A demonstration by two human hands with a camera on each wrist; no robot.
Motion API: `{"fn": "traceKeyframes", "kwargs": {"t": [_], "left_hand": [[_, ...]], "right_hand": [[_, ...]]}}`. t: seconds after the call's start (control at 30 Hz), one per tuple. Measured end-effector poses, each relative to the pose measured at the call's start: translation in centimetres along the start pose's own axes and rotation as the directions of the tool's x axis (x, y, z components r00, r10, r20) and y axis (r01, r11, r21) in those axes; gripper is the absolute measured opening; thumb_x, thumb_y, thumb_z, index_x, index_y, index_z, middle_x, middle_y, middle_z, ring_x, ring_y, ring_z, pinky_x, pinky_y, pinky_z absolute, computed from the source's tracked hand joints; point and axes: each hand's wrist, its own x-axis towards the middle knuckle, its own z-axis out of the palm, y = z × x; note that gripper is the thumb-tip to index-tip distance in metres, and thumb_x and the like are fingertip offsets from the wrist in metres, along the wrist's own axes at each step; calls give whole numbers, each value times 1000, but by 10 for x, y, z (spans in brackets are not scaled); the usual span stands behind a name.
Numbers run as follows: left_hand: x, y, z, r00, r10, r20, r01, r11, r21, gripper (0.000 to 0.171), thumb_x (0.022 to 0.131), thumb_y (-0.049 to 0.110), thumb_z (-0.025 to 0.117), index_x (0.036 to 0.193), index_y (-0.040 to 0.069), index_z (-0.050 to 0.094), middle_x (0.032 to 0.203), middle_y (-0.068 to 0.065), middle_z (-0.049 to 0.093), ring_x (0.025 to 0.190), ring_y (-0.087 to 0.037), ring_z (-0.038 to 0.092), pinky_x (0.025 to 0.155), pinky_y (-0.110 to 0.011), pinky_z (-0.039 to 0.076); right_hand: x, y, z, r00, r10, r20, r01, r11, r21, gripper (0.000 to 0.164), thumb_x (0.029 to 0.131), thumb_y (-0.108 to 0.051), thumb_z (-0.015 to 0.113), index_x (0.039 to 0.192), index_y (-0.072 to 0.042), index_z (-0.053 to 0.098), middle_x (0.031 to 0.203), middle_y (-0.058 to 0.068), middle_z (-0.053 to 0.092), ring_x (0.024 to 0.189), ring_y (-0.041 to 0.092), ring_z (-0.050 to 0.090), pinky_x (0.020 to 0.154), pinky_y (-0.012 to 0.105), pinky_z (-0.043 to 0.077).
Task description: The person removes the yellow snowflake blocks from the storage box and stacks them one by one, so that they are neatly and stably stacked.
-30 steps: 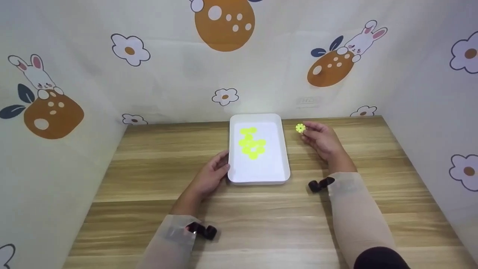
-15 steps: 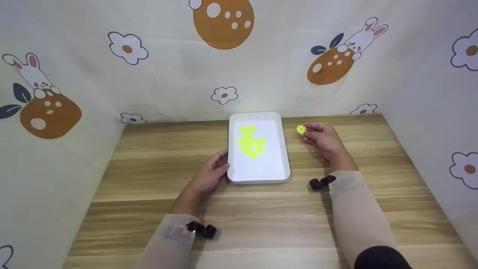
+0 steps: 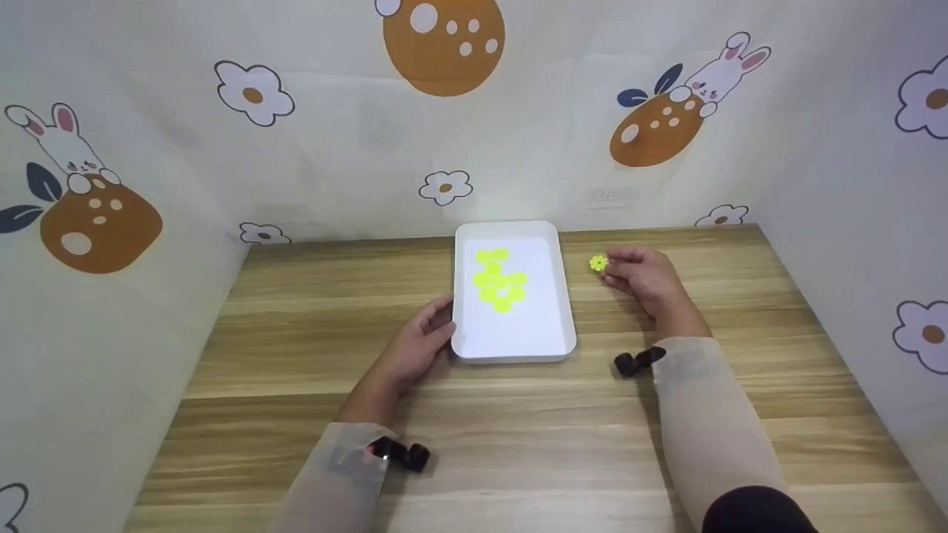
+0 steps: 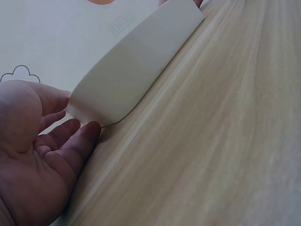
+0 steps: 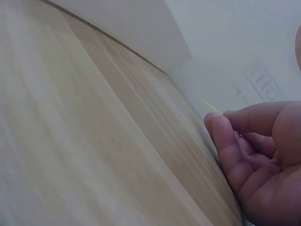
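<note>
A white tray (image 3: 537,326) stands at the back of the wooden table with several flat yellow discs (image 3: 503,281) lying in its left and middle part. My left hand (image 3: 416,346) holds the tray's left side, with thumb and fingertips against the wall near its front corner (image 4: 96,101). To the right of the tray, my right hand (image 3: 643,280) pinches one yellow notched disc (image 3: 598,263) between thumb and fingers. In the right wrist view only a thin yellow edge of that notched disc (image 5: 210,105) shows beyond the fingertips.
A patterned cloth wall (image 3: 355,163) with rabbits and flowers rises behind the table (image 3: 489,459) and along both sides. The tray's far end is close to it. Small black cameras (image 3: 400,453) sit on both sleeves.
My right hand has come slightly down and to the right with the notched disc, which has turned a little. The left hand, the tray and the discs in it stay as they were.
</note>
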Motion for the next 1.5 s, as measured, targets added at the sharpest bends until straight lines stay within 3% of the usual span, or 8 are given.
{"fn": "traceKeyframes", "kwargs": {"t": [0.33, 0.47, 0.7, 0.8, 1.0, 1.27, 1.37, 1.5], "left_hand": [[1, 0, 1, 999, -41, -14, 41, 999, 24, 58, 109, 21, 62, 164, 23, 44, 171, -3, 44, 157, -25, 45, 130, -46, 39], [0, -1, 2, 999, -33, -8, 33, 999, 3, 58, 109, 20, 62, 164, 20, 43, 171, -6, 44, 157, -26, 45, 130, -46, 39], [0, -3, 2, 1000, 16, 19, -15, 1000, -17, 58, 110, 15, 58, 165, 15, 40, 173, -9, 40, 160, -29, 41, 131, -47, 38], [1, -2, 2, 1000, 2, 6, -2, 1000, -3, 58, 109, 16, 60, 165, 16, 42, 172, -8, 42, 158, -28, 43, 130, -46, 39], [1, -2, 1, 1000, -5, 2, 5, 1000, 4, 59, 110, 17, 59, 165, 14, 40, 172, -10, 42, 158, -29, 43, 131, -47, 38], [1, 0, 1, 1000, -7, 0, 7, 999, -34, 57, 109, 17, 59, 164, 15, 43, 170, -9, 44, 158, -27, 44, 130, -47, 39], [1, 1, 2, 1000, 3, 2, -3, 999, -39, 57, 109, 16, 59, 164, 15, 43, 171, -10, 42, 159, -29, 42, 130, -49, 39], [1, 1, 3, 1000, 8, -1, -8, 999, -44, 58, 109, 15, 59, 164, 14, 42, 171, -9, 42, 159, -28, 42, 130, -48, 39]], "right_hand": [[-4, -1, -3, 999, 31, -10, -31, 999, -6, 52, 103, -2, 67, 152, 4, 53, 135, 15, 67, 96, 9, 77, 95, 23, 64], [-4, 0, -3, 1000, 28, -4, -28, 1000, -5, 53, 102, -1, 67, 153, 5, 52, 135, 15, 68, 95, 10, 78, 94, 23, 64], [-5, -2, -4, 1000, 22, 9, -22, 1000, -5, 54, 104, -8, 68, 154, 2, 52, 125, 7, 72, 95, 10, 77, 91, 22, 65], [-5, -4, -2, 1000, 3, 17, -3, 1000, 10, 55, 105, -13, 68, 156, 1, 51, 123, 4, 72, 96, 10, 74, 90, 22, 65], [-6, -8, 6, 998, -26, 65, 20, 996, 87, 55, 105, -12, 69, 154, 1, 50, 120, 4, 74, 95, 9, 70, 86, 23, 64], [-11, -18, 20, 994, -48, 98, 31, 985, 170, 22, 103, -9, 71, 125, -13, 70, 102, 0, 76, 85, 10, 72, 79, 24, 65], [-13, -24, 27, 992, -62, 111, 43, 985, 168, 24, 102, -11, 73, 125, -12, 71, 98, 0, 76, 83, 11, 72, 78, 24, 65], [-16, -30, 38, 989, -70, 132, 49, 987, 154, 38, 101, -13, 74, 137, -3, 67, 99, 0, 76, 81, 11, 73, 77, 23, 66]]}}
